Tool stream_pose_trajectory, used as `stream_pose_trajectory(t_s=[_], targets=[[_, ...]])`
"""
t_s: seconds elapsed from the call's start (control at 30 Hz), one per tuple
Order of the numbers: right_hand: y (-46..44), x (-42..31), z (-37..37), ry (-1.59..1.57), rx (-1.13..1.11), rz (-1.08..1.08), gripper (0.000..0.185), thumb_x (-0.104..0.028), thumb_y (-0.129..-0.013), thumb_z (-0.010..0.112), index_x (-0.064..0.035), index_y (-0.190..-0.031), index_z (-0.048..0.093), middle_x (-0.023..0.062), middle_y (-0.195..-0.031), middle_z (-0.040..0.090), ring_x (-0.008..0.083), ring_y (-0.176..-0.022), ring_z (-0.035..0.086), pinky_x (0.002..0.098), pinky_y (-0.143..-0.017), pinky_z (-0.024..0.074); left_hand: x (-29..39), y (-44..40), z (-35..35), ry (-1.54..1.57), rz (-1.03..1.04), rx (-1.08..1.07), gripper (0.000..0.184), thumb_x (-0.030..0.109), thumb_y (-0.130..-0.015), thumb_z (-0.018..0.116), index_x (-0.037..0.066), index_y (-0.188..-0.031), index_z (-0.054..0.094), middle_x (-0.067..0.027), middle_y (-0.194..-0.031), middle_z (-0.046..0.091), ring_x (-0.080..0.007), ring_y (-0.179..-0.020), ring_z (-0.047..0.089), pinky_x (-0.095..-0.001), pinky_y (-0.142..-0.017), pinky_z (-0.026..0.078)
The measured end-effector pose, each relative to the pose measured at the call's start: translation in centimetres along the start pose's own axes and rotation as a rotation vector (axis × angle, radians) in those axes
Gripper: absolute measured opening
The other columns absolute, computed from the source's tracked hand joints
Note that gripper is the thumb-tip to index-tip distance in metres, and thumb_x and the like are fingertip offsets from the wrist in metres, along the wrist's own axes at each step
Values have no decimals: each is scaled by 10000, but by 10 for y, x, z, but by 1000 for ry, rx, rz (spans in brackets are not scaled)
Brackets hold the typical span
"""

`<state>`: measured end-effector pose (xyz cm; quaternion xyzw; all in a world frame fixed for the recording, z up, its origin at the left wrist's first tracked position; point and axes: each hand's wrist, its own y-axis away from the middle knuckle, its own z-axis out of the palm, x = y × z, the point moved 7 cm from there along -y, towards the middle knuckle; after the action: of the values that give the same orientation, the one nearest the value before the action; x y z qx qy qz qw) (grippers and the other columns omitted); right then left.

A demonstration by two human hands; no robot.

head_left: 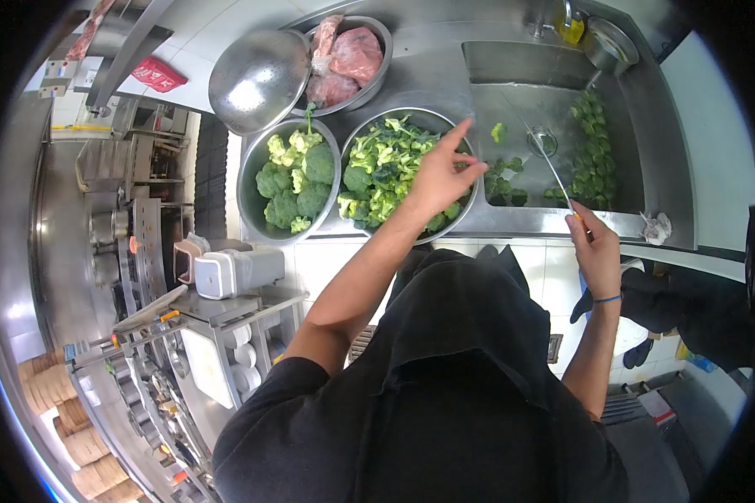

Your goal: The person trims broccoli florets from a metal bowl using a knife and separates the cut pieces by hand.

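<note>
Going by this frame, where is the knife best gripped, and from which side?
Probably by the handle, from the person's side, where the right hand grips it. The knife points its long, thin blade away over the sink, so a hand from the far side would likely meet blade first.

Cut broccoli [377, 172] lies in a bowl [411, 112] left of the sink [554, 105].

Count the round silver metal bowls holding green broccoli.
2: one large round silver metal bowl partly behind the bare left hand, and a smaller one to that bowl's left.
</note>
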<state>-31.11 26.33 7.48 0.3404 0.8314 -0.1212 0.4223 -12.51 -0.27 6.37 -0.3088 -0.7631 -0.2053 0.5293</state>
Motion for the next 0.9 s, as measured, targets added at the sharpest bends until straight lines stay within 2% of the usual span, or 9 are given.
stream_pose_trajectory(t_s=[0.07, 0.13, 0.17, 0.23, 0.3, 0.4, 0.5, 0.8, 0.9], targets=[[5, 0, 4, 14, -44, 65, 393, -282, -1073, 747, -41, -1383, 749, 177, -1036, 810, 153, -853, 700, 316, -794, 559, -15, -3, -22, -235, 78, 29, 488, 61, -951, 808, 75, -1427, 698, -170, -1364, 716, -233, -994, 770, -346, -871, 626], [9, 6, 9, 20, -64, 74, 391, -284, -1072, 749, -36, -1375, 750, 200, -1078, 815, 174, -883, 736, 328, -819, 575, -27, 1, -54, -489, 238, 180, 333, -31, -924, 711, 80, -1228, 787, -148, -1234, 759, -272, -923, 757, -378, -854, 622], [10, 9, 11, 0, -73, 81, 392, -286, -1070, 750, -34, -1371, 750, 207, -1095, 815, 186, -901, 748, 335, -831, 580, -33, 2, -72, -596, 214, 173, 323, -25, -880, 670, 98, -1152, 793, -140, -1200, 755, -376, -1068, 729, -459, -933, 607], [12, 11, 16, -41, -96, 89, 395, -289, -1067, 753, -29, -1364, 750, 221, -1130, 813, 212, -939, 772, 349, -855, 590, -50, 7, -100, -858, 94, 171, 352, -44, -846, 676, 99, -1146, 790, -145, -1183, 755, -388, -1154, 696, -485, -1005, 573], [10, 9, 17, -1, -93, 54, 396, -290, -1062, 752, -22, -1354, 749, 237, -1159, 804, 293, -998, 794, 380, -887, 598, -84, 15, -124, -1009, 39, 109, 460, -47, -842, 684, 126, -1262, 753, -158, -1270, 723, -405, -1217, 668, -491, -1084, 534], [4, -1, 18, 28, -98, 29, 396, -290, -1060, 751, -23, -1351, 748, 245, -1171, 798, 345, -1032, 796, 398, -901, 599, -87, 32, -135, -1020, -33, 95, 556, -30, -849, 703, 161, -1371, 695, -171, -1362, 674, -425, -1266, 638, -501, -1130, 502], [-2, -5, 21, 26, -109, 20, 392, -290, -1057, 751, -24, -1346, 750, 247, -1174, 795, 364, -1039, 793, 405, -906, 599, -92, 37, -143, -994, -42, 143, 591, 13, -852, 754, 179, -1412, 665, -172, -1382, 650, -433, -1248, 650, -504, -1089, 534], [-5, -14, 35, 12, -153, -24, 376, -271, -1046, 767, -23, -1327, 756, 250, -1144, 793, 358, -984, 794, 398, -863, 603, -89, 38, -147, -1001, -295, 156, 478, 141, -889, 822, 161, -1343, 675, -158, -1339, 659, -421, -1192, 691, -514, -978, 587], [-1, -15, 44, 12, -183, -50, 374, -267, -1038, 778, -20, -1318, 756, 247, -1123, 794, 364, -961, 792, 402, -848, 603, -88, 32, -147, -1027, -135, 116, 427, 166, -887, 834, 141, -1288, 690, -154, -1329, 660, -412, -1191, 699, -512, -965, 592]])
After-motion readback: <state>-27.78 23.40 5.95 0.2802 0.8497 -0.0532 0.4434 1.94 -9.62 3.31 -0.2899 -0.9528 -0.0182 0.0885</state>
